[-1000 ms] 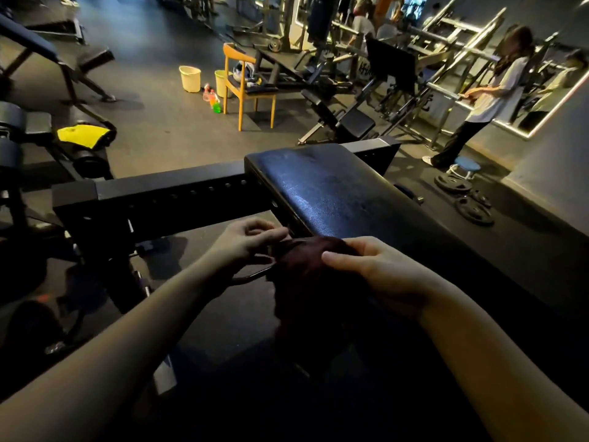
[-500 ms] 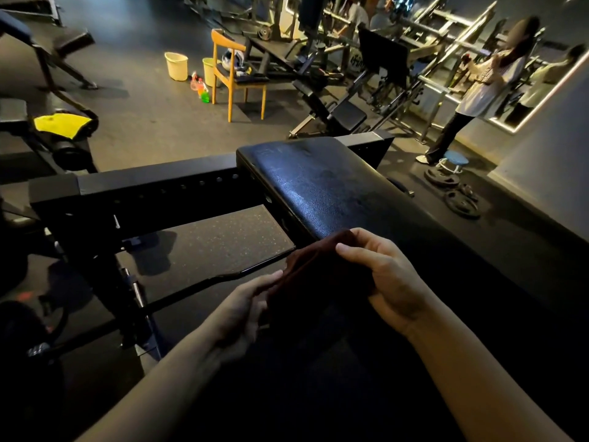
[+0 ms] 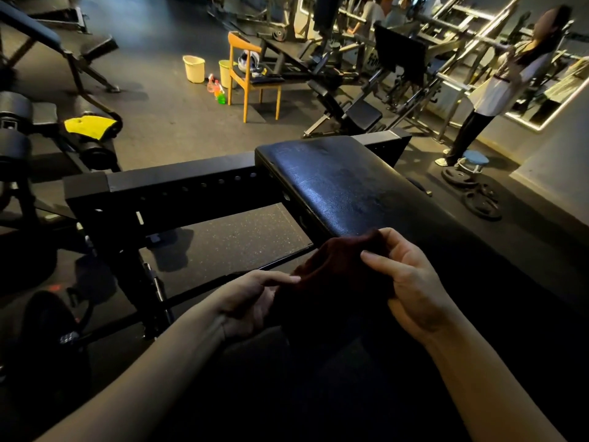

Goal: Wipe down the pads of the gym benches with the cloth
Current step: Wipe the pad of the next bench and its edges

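Cloth (image 3: 331,275), dark maroon and bunched, is stretched between the two grips at the near left edge of the black pad (image 3: 344,183). Whether its underside touches the pad is lost in shadow.

Far to the left of the left grip and beyond it, a yellow rag (image 3: 89,126) lies draped over the black rollers of another machine. Just beyond that grip, the black steel beam (image 3: 178,186) with its row of holes runs across and meets the pad's far left corner.

The left grip (image 3: 255,301) is clenched on the cloth's left edge, thumb and forefinger pinching it and the other fingers curled beneath.

The right grip (image 3: 411,282) grasps the cloth's right side. Its fingers curl round the upper fold and its thumb lies across the top, above the pad's surface.

The pad stretches away from both grips, its leather glossy where the light falls.

Well beyond the grips, on the floor, stand two pale buckets (image 3: 193,69), spray bottles (image 3: 218,90) and a wooden chair (image 3: 251,81).

Far to the right of the right grip, a person in a white top (image 3: 497,87) stands at a mirror. A blue stool (image 3: 475,159) and weight plates (image 3: 481,202) are on the floor near that person's feet.
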A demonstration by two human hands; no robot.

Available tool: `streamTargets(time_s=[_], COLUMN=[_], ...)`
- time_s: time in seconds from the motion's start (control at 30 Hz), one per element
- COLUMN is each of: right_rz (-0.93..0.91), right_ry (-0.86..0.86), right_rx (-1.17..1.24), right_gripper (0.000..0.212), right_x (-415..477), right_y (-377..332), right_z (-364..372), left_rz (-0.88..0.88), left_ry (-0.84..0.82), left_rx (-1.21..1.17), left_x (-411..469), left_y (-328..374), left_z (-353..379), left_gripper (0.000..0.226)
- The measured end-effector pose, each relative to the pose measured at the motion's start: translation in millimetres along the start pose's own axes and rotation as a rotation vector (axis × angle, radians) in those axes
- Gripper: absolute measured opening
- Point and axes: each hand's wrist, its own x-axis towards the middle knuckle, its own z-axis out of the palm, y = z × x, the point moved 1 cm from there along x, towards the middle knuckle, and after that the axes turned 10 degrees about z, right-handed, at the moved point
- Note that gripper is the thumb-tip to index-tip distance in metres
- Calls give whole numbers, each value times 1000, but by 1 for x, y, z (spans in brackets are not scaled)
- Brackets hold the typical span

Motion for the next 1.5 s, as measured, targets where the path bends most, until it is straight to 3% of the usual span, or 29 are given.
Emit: streamTargets(time_s=[0.17, 0.27, 0.4, 0.5, 0.6, 0.7, 0.9, 1.07, 1.13, 1.23, 1.4, 1.5], right_rz=[-31, -74, -221, -321, -361, -339, -419, -124, -158, -276, -402, -409], right_ry=[41, 86, 311, 396, 384, 242, 307, 496, 553, 610, 369, 206], right_rx=[51, 49, -127, -236, -160, -131, -262, -445, -483, -637, -694, -737], right_gripper=[19, 20, 10, 10, 18, 13, 19, 24, 14, 16, 13, 13], right_x=[-4, -4, -2, 1, 6, 8, 14, 55, 56, 45, 25, 20], right_y=[9, 10, 7, 4, -3, -12, -18, 18, 27, 32, 42, 47], right_z=[1, 2, 4, 3, 1, -1, -13, -7, 1, 17, 57, 64], left_rz=[378, 459, 578, 708, 746, 707, 764, 524, 537, 652, 643, 609], left_ry=[189, 200, 335, 333, 242, 178, 116, 231, 324, 453, 359, 322], left_rx=[-76, 4, 221, 409, 661, 826, 1082, 933, 907, 883, 715, 554], left_x=[0, -4, -10, -19, -27, -30, -30, -3, 1, -9, -16, -17], left_y=[16, 28, 50, 65, 79, 92, 103, 84, 67, 47, 21, 18], left_z=[-11, -11, -15, -14, -4, 6, 6, -22, -27, -22, -3, 0], left_gripper=[60, 60, 69, 53, 29, 29, 4, 27, 23, 16, 6, 11])
